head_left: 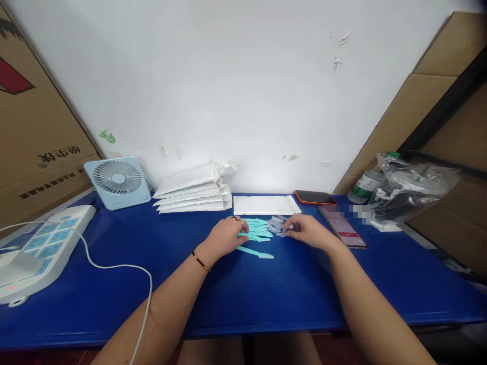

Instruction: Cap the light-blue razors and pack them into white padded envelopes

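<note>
My left hand [227,235] is at the left end of a loose pile of turquoise eyebrow razors [261,228]. Its thumb and fingers are curled around the handle end of a razor there. One more turquoise razor [258,253] lies apart, nearer the front, just below that hand. To the right of the pile is a small heap of pale lavender blade caps [275,225]. My right hand [304,230] reaches into this heap from the right, thumb and forefinger pinched on a small cap; the fingertips partly hide it.
Behind the piles lies a white padded envelope [264,205], with a stack of similar envelopes [194,190] to its left. Phones [315,197] [344,228], a bottle [366,185] and a plastic bag [407,195] sit right. A fan [118,182], power strip [57,243] and white cable [114,266] are left.
</note>
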{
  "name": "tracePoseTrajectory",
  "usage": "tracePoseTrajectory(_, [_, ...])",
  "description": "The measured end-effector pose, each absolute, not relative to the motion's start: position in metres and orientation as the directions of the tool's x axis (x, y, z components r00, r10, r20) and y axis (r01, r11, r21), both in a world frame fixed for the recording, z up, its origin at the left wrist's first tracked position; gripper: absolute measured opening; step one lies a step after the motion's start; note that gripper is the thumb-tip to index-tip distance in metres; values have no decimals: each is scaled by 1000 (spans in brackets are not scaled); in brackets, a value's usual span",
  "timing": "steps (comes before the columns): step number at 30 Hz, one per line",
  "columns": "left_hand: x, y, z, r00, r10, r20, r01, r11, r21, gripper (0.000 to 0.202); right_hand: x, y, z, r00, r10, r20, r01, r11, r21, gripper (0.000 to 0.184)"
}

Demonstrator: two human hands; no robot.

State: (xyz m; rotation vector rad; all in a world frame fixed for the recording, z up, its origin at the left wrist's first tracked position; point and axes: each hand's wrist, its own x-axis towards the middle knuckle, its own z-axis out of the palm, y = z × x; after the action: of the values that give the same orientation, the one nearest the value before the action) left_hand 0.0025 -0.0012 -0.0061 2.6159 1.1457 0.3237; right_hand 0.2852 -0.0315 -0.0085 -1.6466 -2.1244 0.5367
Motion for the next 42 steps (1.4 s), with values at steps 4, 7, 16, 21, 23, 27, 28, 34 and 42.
tracePoseTrajectory(4, [0, 7, -13, 639, 765, 75, 734, -636, 238, 11, 277, -28, -16, -262, 964, 37, 837, 246, -488, 12])
tracePoseTrajectory(7, [1, 8, -14, 646, 760, 67, 732, -642, 231, 8, 275, -28, -18, -286, 958, 28, 821, 260, -509, 10])
tracePoseTrajectory(16, [0, 5, -5, 649, 754, 103, 667, -629, 398, 10, 258, -34, -14, -305, 952, 16, 519, 180, -835, 26])
tracePoseTrajectory(21, [2, 5, -7, 650, 755, 84, 668, -621, 410, 10, 252, -34, -16, -332, 943, 35, 549, 224, -805, 25])
tracePoseTrajectory(23, [2, 5, -7, 650, 756, 79, 673, -621, 402, 11, 251, -35, -15, -341, 939, 45, 561, 242, -792, 24])
tracePoseTrajectory(27, [1, 6, -8, 655, 752, 75, 666, -622, 412, 11, 252, -36, -12, -346, 937, 57, 575, 259, -776, 24])
tracePoseTrajectory(28, [1, 6, -8, 654, 753, 73, 665, -619, 419, 11, 251, -36, -12, -345, 937, 61, 577, 263, -773, 24])
tracePoseTrajectory(34, [5, 2, -7, 674, 736, 62, 616, -607, 502, 12, 241, -40, -8, -369, 928, 61, 566, 276, -777, 20])
tracePoseTrajectory(42, [7, -10, -2, 750, 662, -14, 584, -651, 485, 17, 250, -43, -5, -428, 903, -20, 602, 269, -752, 22])
